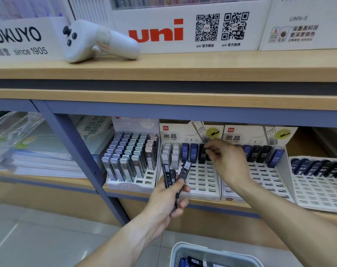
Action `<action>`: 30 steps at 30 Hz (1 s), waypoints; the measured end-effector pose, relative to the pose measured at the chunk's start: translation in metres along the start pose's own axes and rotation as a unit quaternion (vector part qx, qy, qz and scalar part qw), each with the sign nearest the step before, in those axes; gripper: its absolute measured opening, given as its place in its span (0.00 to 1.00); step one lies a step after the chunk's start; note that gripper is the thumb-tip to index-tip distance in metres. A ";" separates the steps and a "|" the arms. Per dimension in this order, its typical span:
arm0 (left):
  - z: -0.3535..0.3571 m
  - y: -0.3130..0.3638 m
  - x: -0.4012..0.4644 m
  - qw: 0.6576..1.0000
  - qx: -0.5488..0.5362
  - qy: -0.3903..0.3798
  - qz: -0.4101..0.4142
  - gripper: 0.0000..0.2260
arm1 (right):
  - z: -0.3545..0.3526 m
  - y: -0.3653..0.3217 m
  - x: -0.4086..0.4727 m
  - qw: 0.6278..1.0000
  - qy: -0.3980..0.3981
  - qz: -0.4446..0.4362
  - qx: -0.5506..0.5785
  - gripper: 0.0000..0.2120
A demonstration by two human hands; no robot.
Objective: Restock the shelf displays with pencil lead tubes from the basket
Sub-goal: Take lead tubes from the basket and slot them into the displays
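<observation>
**A:** What's the biggest thing in front of the person?

**B:** The wooden shelf, running above both sets of fingers. A white handheld controller lies on its top board, well up and left of them. The lower shelf board carries the displays the fingers work at.

**A:** And the displays?

**B:** A white slotted display tray sits right under the right fingers, its back row part filled and most front slots bare. A second tray stands just beside it, past the right wrist, and a fuller tray of grey tubes stands up and left of the left fingers.

**A:** The basket?

**B:** A pale plastic basket sits low, below both forearms, with more tubes in it.

**A:** The hands?

**B:** The left hand has its fingers clenched around a fan of dark pencil lead tubes, held just in front of the tray. The right hand pinches a black tube with fingertips, at the back row next to two blue tubes.
</observation>
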State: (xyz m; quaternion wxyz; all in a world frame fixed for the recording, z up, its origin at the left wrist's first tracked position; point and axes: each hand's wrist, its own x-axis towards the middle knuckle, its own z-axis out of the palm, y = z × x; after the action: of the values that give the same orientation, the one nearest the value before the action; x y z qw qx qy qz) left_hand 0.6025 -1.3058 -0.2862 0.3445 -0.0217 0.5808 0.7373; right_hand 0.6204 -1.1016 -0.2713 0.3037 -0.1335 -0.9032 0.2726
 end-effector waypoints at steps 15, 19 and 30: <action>0.017 -0.004 -0.006 0.999 -0.014 -0.043 -0.009 0.13 | -0.021 -0.036 -0.030 0.884 -0.158 0.268 0.349 0.10; 0.022 -0.004 -0.010 0.998 -0.019 -0.060 -0.010 0.14 | -0.029 -0.034 -0.032 0.876 -0.139 0.264 0.378 0.10; 0.022 -0.009 -0.010 0.997 -0.008 -0.078 -0.016 0.14 | -0.034 -0.030 -0.041 0.877 -0.117 0.265 0.383 0.13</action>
State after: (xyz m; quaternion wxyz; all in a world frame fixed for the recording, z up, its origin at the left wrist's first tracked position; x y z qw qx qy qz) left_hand 0.6233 -1.2905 -0.2818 0.4005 0.0234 0.5458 0.7356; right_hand 0.6713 -1.1284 -0.2509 0.1396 -0.2079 -0.6881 0.6811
